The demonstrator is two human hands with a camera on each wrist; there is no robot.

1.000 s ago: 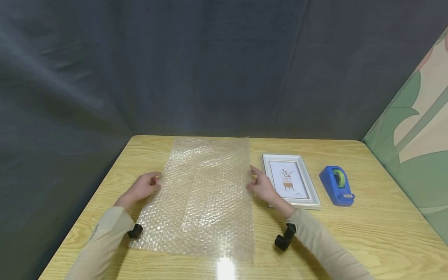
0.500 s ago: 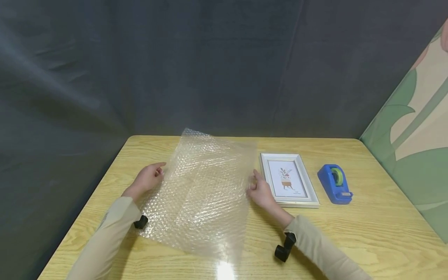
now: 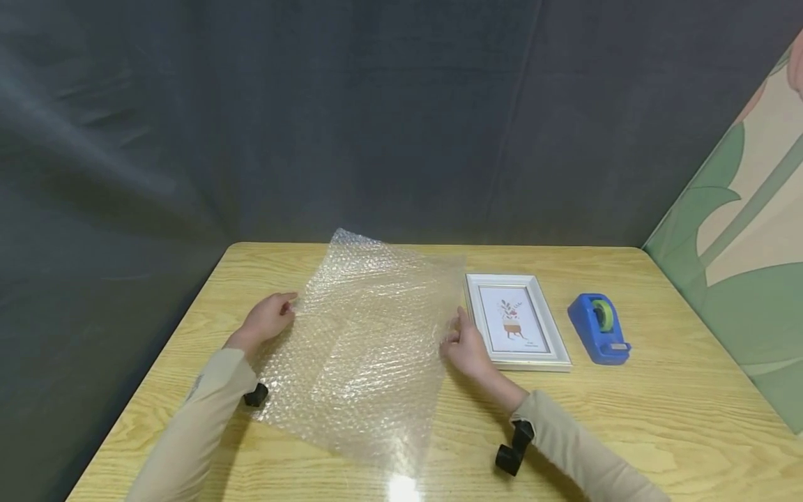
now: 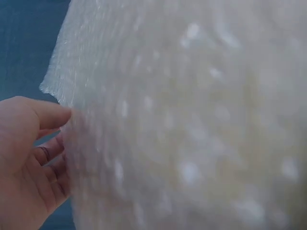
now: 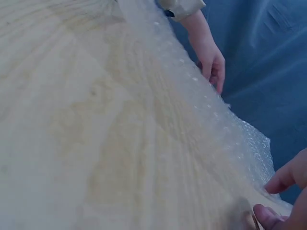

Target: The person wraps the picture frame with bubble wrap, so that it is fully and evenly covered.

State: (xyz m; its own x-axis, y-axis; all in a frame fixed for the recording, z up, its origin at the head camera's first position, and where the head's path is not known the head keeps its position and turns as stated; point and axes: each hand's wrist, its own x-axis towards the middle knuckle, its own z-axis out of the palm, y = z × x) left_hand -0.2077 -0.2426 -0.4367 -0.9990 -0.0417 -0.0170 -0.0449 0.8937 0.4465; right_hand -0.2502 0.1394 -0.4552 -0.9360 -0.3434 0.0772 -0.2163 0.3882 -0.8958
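A clear bubble wrap sheet (image 3: 370,335) lies slanted over the table, its far left corner raised. My left hand (image 3: 268,317) pinches its left edge; in the left wrist view the thumb of that hand (image 4: 29,153) meets the sheet (image 4: 158,120), with fingers partly seen through it. At the right edge, my right hand (image 3: 469,348) pinches the sheet between thumb and fingers. The right wrist view has the right hand (image 5: 290,191) at the sheet's edge and the left hand (image 5: 211,60) across the bubble wrap (image 5: 206,105).
Just right of my right hand, a white picture frame (image 3: 560,351) with a plant print lies flat on the wooden table (image 3: 677,390). Farther right stands a blue tape dispenser (image 3: 590,331) with green tape. A dark curtain (image 3: 376,125) hangs behind the table.
The sheet has turned slightly clockwise, its far left corner lifting and its near left corner shifting right. My left hand has moved a little right and away from me. The right hand has barely moved.
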